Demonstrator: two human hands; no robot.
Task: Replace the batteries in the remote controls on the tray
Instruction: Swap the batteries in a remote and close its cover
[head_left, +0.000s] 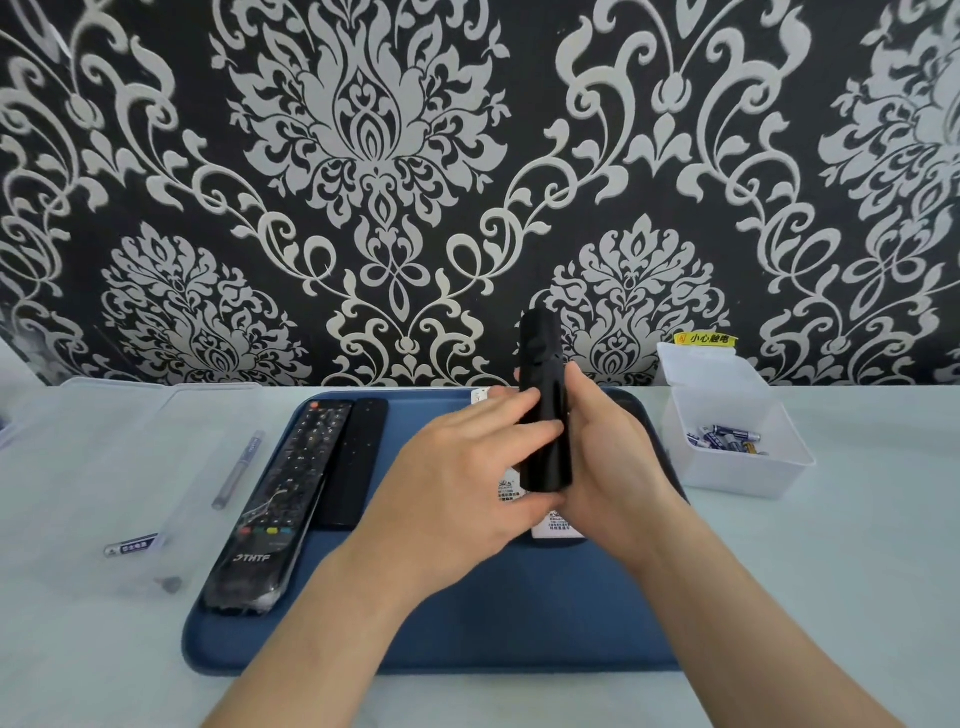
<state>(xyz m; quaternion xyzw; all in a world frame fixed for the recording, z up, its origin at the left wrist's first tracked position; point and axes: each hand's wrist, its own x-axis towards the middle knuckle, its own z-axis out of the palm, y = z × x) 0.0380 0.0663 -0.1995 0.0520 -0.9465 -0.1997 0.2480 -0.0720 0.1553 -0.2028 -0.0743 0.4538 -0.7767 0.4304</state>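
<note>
Both hands hold one black remote upright in the centre of the frame, above the blue tray. The left grip is closed on it, with fingers laid across its front and the thumb under its lower end. The right grip wraps it from the right side. Below the hands, a white remote lies on the tray, mostly hidden. At the left part of the tray lie a long THTF remote and, touching it, a slim remote. On the bench at the right stands a white box with batteries. At the left is a clear box with a pen and one battery.
</note>
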